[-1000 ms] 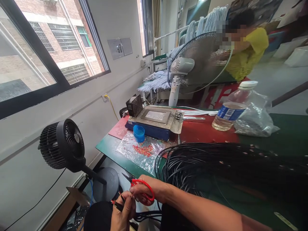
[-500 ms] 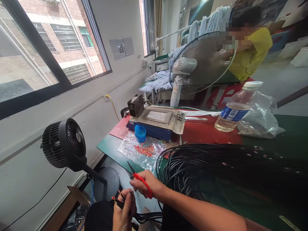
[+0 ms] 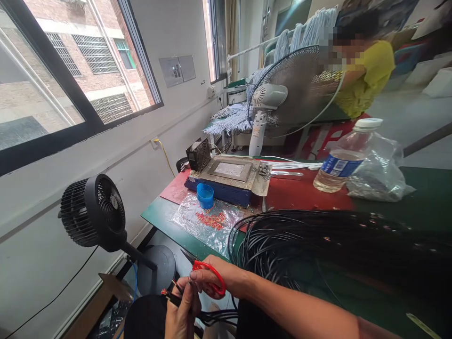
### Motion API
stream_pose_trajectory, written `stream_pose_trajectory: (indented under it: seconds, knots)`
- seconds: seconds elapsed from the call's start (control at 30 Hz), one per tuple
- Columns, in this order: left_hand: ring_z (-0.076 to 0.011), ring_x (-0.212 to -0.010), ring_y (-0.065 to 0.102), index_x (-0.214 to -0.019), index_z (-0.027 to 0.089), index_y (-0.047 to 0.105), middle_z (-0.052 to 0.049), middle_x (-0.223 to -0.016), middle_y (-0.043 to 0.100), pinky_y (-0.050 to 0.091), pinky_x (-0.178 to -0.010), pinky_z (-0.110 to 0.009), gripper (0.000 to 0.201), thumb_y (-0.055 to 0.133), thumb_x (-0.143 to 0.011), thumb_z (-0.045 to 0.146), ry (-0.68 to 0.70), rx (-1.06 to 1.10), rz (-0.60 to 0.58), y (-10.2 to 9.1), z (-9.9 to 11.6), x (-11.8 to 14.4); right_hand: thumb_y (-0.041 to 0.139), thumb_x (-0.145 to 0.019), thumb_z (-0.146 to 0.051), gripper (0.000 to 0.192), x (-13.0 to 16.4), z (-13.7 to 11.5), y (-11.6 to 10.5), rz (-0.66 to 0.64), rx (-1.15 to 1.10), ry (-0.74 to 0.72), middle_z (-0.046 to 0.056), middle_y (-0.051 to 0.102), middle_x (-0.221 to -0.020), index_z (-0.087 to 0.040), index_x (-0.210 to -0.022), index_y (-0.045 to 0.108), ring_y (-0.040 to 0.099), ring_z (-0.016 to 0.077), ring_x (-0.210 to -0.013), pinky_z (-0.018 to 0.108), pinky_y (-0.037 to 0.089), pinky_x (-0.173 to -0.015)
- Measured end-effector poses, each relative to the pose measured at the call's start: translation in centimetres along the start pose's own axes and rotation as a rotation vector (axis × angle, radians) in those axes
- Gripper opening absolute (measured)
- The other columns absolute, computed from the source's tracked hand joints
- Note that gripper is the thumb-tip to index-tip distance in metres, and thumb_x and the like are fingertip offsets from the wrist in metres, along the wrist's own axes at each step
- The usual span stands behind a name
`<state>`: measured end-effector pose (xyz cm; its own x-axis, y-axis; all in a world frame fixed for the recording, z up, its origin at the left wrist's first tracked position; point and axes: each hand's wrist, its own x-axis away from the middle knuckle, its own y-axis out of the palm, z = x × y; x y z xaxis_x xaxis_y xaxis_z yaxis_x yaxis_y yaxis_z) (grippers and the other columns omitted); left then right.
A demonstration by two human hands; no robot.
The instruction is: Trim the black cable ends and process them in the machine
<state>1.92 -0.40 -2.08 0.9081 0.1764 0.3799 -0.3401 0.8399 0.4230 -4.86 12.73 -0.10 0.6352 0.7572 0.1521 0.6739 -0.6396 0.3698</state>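
My right hand (image 3: pixel 212 278) grips red-handled scissors (image 3: pixel 208 274), blades pointing up and left. Just below, my left hand (image 3: pixel 181 313) pinches the end of a black cable (image 3: pixel 173 297) with red and bare wire tips showing. The two hands touch at the fingertips, low in the view over the table's near left corner. A large bundle of black cables (image 3: pixel 318 249) lies on the green table (image 3: pixel 158 219) to the right of my hands.
A black floor fan (image 3: pixel 92 212) stands left of the table. A blue metal-topped device (image 3: pixel 229 179), blue cap (image 3: pixel 205 195), plastic sheet with red bits (image 3: pixel 208 219), water bottle (image 3: pixel 344 157) and plastic bag (image 3: pixel 379 172) lie beyond. Behind a white fan (image 3: pixel 282 101) sits a person in yellow (image 3: pixel 363 77).
My right hand with the scissors lifted away from the left hand half a second ago, then came back down to meet the wire tips.
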Motion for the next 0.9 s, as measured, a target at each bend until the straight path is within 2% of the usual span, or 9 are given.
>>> stream_pose_trajectory:
  seconds: [0.17, 0.37, 0.47, 0.67, 0.9]
  knots:
    - [-0.0007, -0.047, 0.039, -0.068, 0.018, 0.060, 0.004, -0.051, 0.054, 0.031, -0.047, -0.014, 0.017, 0.064, -0.062, 0.033, -0.049, 0.039, -0.033, -0.45, -0.01, -0.26, 0.060, -0.068, -0.045, 0.040, 0.19, -0.40, 0.12, -0.001, 0.004, 0.034, -0.005, 0.041, -0.035, -0.013, -0.047, 0.049, 0.034, 0.0043, -0.030, 0.018, 0.022, -0.031]
    - [-0.0010, -0.046, 0.035, -0.068, 0.016, 0.059, 0.005, -0.051, 0.051, 0.027, -0.045, -0.016, 0.022, 0.062, -0.062, 0.037, -0.038, -0.007, -0.082, -1.02, -0.27, -0.80, 0.063, -0.066, -0.047, 0.040, 0.22, -0.25, 0.09, -0.022, 0.007, 0.009, -0.006, 0.041, -0.037, -0.012, -0.051, 0.051, 0.034, 0.0037, -0.031, 0.018, 0.023, -0.032]
    - [-0.0007, -0.045, 0.034, -0.068, 0.015, 0.059, 0.005, -0.050, 0.049, 0.025, -0.044, -0.017, 0.020, 0.060, -0.065, 0.035, -0.024, -0.025, -0.078, -0.87, -0.22, -0.72, 0.063, -0.066, -0.048, 0.040, 0.16, -0.01, 0.02, -0.020, 0.012, 0.006, -0.006, 0.041, -0.037, -0.012, -0.053, 0.052, 0.034, 0.0036, -0.031, 0.018, 0.022, -0.032]
    - [-0.0031, -0.049, 0.043, -0.072, 0.017, 0.060, 0.001, -0.057, 0.060, 0.029, -0.045, -0.017, 0.016, 0.060, -0.065, 0.031, -0.012, -0.040, -0.037, -0.61, 0.05, -0.55, 0.063, -0.064, -0.052, 0.043, 0.05, 0.06, 0.08, 0.004, 0.024, 0.013, -0.006, 0.041, -0.037, -0.012, -0.055, 0.052, 0.034, 0.0036, -0.032, 0.017, 0.024, -0.033]
    - [-0.0012, -0.047, 0.040, -0.073, 0.017, 0.061, 0.004, -0.052, 0.056, 0.030, -0.046, -0.015, 0.017, 0.062, -0.064, 0.031, -0.024, -0.009, -0.065, -0.69, 0.07, -0.62, 0.061, -0.065, -0.054, 0.046, 0.07, -0.29, 0.15, 0.034, 0.064, 0.032, -0.006, 0.041, -0.036, -0.012, -0.052, 0.050, 0.034, 0.0038, -0.031, 0.018, 0.024, -0.033]
